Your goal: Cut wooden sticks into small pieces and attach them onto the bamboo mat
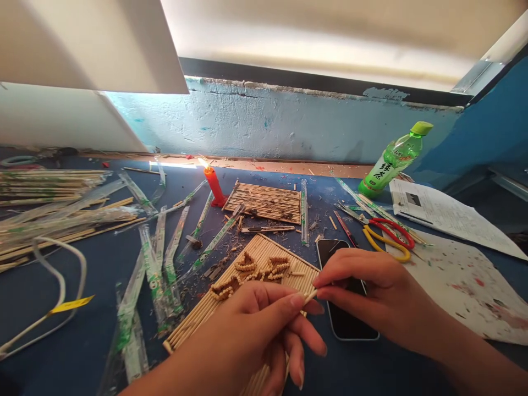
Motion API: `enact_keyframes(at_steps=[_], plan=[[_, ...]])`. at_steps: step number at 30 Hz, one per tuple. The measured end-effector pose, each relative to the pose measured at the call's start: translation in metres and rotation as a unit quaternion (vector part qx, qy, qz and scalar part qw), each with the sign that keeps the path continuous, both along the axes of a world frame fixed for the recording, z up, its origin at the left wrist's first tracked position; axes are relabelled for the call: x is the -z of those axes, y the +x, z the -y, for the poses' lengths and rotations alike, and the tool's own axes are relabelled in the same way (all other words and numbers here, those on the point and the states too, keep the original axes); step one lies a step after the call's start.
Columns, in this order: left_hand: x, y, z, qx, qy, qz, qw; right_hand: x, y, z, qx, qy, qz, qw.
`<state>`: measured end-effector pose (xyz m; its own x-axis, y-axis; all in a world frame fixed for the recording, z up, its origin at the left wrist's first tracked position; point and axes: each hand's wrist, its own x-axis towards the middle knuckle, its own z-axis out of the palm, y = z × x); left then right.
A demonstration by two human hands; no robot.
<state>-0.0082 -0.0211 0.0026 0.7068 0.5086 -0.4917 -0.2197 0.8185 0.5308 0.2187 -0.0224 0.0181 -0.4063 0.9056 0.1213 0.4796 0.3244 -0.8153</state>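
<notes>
Between my two hands is a short piece of wooden stick (311,296). My left hand (268,324) pinches one end between thumb and forefinger, its other fingers loosely curled. At the other end, the fingertips of my right hand (367,291) close on the stick. Below them lies a panel of wooden sticks laid side by side (198,323), partly hidden by my left hand and forearm. On the panel sit small raised shapes made of short stick pieces (246,264). A dark-screened phone (350,322) lies beneath my right hand.
A lit red candle (212,186) stands near a second, scorched stick panel (268,202). Torn plastic sleeves (152,275) and bundled sticks (53,184) cover the left. On the right are scissors (388,236), a green tea bottle (391,165) and papers (466,286). A white cable (84,264) loops at left.
</notes>
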Motion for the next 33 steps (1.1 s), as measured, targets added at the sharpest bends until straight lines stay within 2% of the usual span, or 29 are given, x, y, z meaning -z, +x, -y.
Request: enact_keyframes(at_steps=[4,12,24,27,30,32,33], plan=[[-0.003,0.0,-0.003,0.001,-0.03,0.014,0.999,-0.001,0.0,0.002,0.002,-0.005,0.008,1.0],[-0.004,-0.002,-0.003,0.011,-0.044,0.018,0.999,-0.001,-0.001,0.001,0.004,-0.01,0.012,1.0],[0.006,-0.004,0.0,0.044,-0.002,-0.005,0.999,-0.002,-0.003,0.001,-0.01,-0.019,0.009,1.0],[0.007,-0.003,0.001,0.027,0.017,-0.011,0.999,-0.008,0.004,-0.001,0.001,0.006,0.013,1.0],[0.007,-0.001,0.0,-0.006,0.048,-0.029,0.998,-0.008,0.031,-0.014,0.1,0.075,0.109,0.986],[0.006,0.0,0.0,-0.014,0.078,-0.052,0.995,-0.002,0.06,-0.029,0.182,0.099,0.261,0.943],[0.006,0.0,0.0,-0.024,0.093,-0.066,0.993,0.003,0.075,-0.037,0.215,0.083,0.36,0.904]])
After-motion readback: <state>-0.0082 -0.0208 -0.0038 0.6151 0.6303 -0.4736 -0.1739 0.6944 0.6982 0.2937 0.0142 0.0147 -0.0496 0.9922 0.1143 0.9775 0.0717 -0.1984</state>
